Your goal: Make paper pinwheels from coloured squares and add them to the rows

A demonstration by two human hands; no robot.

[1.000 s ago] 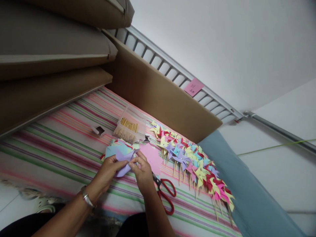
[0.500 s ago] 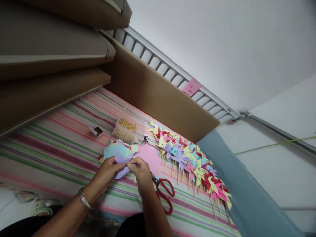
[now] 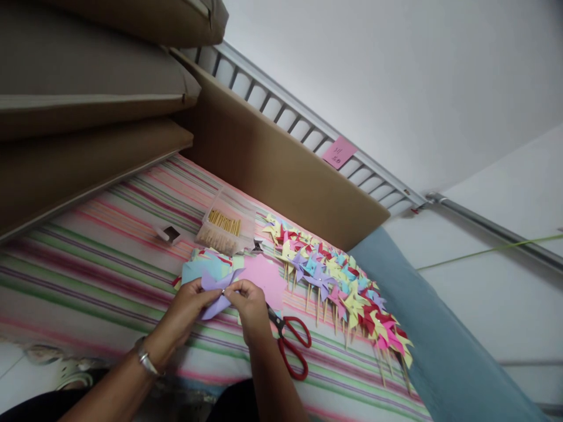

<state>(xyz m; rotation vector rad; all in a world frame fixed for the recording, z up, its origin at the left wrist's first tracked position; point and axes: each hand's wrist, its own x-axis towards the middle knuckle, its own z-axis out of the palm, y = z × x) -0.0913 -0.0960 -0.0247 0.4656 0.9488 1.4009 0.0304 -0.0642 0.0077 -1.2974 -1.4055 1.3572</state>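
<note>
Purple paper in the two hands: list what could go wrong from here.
1. The purple paper is pinched only near its middle by the fingers of the left hand and right hand; its folded flaps could spring loose or crease.
2. The red scissors lie right beside the right wrist, blades towards the hand; a nick or a knock seems possible.
3. The pinwheel row lies close on the right; a sweeping forearm might scatter it.

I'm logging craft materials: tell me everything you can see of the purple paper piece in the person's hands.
The purple paper piece is thin lilac paper with pointed flaps. The left hand and right hand pinch it together near its middle. It sits over a stack of coloured paper on the striped cloth.
</note>
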